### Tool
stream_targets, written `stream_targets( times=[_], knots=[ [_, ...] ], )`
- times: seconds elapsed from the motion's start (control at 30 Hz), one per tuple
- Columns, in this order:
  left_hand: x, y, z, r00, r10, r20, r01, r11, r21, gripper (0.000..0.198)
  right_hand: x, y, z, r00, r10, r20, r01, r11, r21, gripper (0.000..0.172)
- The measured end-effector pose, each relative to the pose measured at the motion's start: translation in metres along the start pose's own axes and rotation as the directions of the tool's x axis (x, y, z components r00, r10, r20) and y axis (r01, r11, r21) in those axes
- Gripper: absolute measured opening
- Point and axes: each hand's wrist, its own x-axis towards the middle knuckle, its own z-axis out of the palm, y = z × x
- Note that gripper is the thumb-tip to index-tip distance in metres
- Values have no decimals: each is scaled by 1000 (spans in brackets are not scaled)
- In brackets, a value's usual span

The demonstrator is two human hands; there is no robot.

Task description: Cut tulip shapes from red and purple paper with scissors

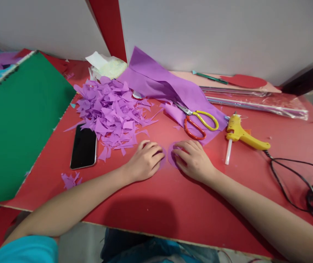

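On the red tabletop, my left hand has its fingers bent over a purple round cutout, most of which they cover. Facing it, my right hand holds a second purple round cutout under its curled fingers. The two cutouts lie flat with a narrow gap between their edges. Just beyond my right hand, a pair of scissors with one yellow and one red handle rests on a folded purple sheet. A heap of purple scraps is piled beyond my left hand.
A phone lies left of the scraps. A yellow glue gun with a black cord stands at right. A green board covers the far left. Plastic-wrapped strips, a green pen and a red oval piece lie behind.
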Motion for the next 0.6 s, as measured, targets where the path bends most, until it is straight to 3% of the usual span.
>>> stream_targets(
  times=[0.2, 0.37, 0.6],
  knots=[
    [1, 1, -1, 999, 38, 15, -38, 999, -2, 21, 1, -8, -1, 999, 11, 48, -9, 1000, -24, 14],
    [0, 1, -1, 1000, -19, -24, 19, 1000, -5, 20, 1, -5, -3, 999, 31, -14, -31, 999, 6, 14],
    [0, 1, -1, 999, -25, 28, 24, 1000, 5, 20, 1, -6, 0, 998, 36, 42, -35, 999, -11, 13]
  ],
)
